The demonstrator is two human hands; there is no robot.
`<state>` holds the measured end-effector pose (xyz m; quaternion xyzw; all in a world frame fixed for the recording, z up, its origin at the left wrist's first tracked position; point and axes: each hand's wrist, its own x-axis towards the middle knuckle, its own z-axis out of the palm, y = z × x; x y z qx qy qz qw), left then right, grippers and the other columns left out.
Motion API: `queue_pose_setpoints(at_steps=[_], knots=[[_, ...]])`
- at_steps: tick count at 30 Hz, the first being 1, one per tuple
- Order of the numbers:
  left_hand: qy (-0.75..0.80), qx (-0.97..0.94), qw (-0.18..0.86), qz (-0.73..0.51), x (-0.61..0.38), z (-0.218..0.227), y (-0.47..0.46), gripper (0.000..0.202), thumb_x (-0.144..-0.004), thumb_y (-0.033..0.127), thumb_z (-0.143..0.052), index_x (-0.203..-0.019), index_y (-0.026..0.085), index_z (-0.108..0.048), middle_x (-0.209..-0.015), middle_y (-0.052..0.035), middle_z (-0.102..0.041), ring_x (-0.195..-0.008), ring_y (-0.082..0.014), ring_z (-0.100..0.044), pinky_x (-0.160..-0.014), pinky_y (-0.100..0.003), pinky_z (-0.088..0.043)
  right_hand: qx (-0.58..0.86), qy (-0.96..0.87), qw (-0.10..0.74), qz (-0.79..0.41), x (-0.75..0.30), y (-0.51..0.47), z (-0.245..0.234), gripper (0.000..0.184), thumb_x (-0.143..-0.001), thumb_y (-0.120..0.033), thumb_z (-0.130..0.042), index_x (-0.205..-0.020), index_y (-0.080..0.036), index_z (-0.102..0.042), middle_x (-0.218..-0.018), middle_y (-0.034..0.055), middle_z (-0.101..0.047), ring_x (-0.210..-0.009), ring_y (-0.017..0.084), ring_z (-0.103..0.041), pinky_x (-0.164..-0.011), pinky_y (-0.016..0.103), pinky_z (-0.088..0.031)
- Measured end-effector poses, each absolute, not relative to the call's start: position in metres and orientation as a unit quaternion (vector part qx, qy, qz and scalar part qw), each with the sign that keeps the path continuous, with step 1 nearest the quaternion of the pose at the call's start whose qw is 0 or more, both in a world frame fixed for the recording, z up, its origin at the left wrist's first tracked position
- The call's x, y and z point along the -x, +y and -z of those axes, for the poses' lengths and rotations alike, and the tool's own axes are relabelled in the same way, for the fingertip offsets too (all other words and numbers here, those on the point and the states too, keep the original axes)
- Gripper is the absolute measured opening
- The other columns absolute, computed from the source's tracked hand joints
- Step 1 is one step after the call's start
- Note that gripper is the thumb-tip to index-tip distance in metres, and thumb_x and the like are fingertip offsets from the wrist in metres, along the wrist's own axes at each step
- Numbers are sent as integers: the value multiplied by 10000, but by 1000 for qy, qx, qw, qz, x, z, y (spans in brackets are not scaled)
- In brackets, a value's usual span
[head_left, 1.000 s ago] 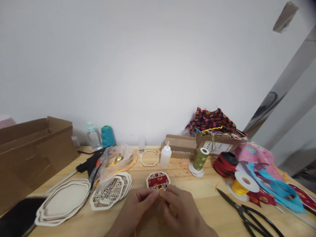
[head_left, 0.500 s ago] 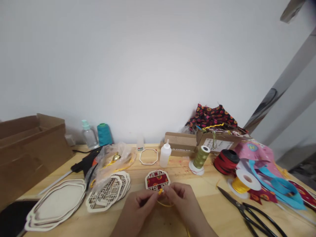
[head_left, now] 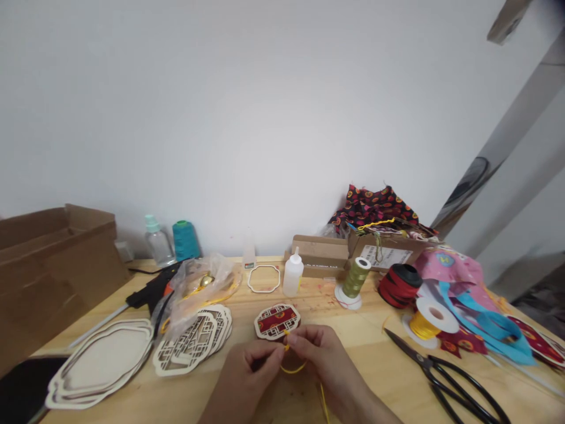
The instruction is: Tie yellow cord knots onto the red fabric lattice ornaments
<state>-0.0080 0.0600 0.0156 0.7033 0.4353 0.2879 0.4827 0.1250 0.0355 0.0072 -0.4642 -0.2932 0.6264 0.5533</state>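
Observation:
My left hand (head_left: pixel 251 372) and my right hand (head_left: pixel 321 358) meet at the front middle of the table, each pinching a yellow cord (head_left: pixel 293 371). Between them the cord bunches into a small knot or loop, and a slack bend hangs below. One tail runs down beneath my right hand toward the table's near edge. Just beyond my fingertips is a wooden lattice ornament (head_left: pixel 277 322) with red patterned fabric behind its openings. The cord reaches its lower edge; my fingers partly hide that join.
Stacked lattice frames (head_left: pixel 185 347) and plain wooden plates (head_left: pixel 101 359) lie left. A white squeeze bottle (head_left: pixel 292 275) and green thread spool (head_left: pixel 355 280) stand behind. At right are black scissors (head_left: pixel 430 365) and a yellow cord spool (head_left: pixel 430 321). A cardboard box (head_left: pixel 57 265) borders the left.
The ornament has tilted and shifted slightly left. The cord's bend below my fingers looks larger, and more of its tail shows under my right hand. The whole view has shifted slightly.

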Motion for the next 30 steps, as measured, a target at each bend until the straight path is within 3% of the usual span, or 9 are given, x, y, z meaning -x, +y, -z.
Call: queue_pose_setpoints(at_steps=[8,20,23,27,30], knots=[[469,-598,579,-296,7,-9,68,249,-648,337,-535,-601,128,-663,-530,18,-620,-559,-141,-513,-542,-217,-369,424,-266,564,-657,-122,34,-8,212,-573,-305,-690,-604,-102,-635,-510,19,-595,-469,86,-507,-531,198,-376],[455,-599,584,-305,5,-9,64,245,-688,324,-515,-697,146,-683,-607,2,-654,-663,-170,-542,-613,-223,-386,428,-309,562,-636,-123,38,10,289,-569,-375,-684,-664,-105,-650,-583,46,-612,-597,126,-535,-592,223,-374],[463,-598,578,-307,5,-8,66,257,-691,333,-504,-612,148,-664,-520,32,-586,-570,-134,-492,-563,-206,-368,443,-332,556,-620,-123,38,9,286,-581,-379,-673,-671,-109,-647,-602,39,-604,-593,116,-513,-570,208,-364],[480,-611,562,-282,7,-8,66,324,-700,367,-474,-529,137,-626,-388,76,-387,-409,-78,-309,-416,-186,-258,458,-341,554,-606,-123,38,7,273,-583,-375,-670,-663,-117,-630,-611,17,-579,-567,93,-479,-533,186,-343],[476,-629,549,-277,8,-10,65,317,-702,366,-474,-566,133,-640,-412,70,-416,-421,-80,-316,-416,-185,-252,462,-334,559,-602,-122,38,4,263,-590,-371,-665,-637,-118,-605,-535,-19,-517,-504,69,-435,-494,170,-319]])
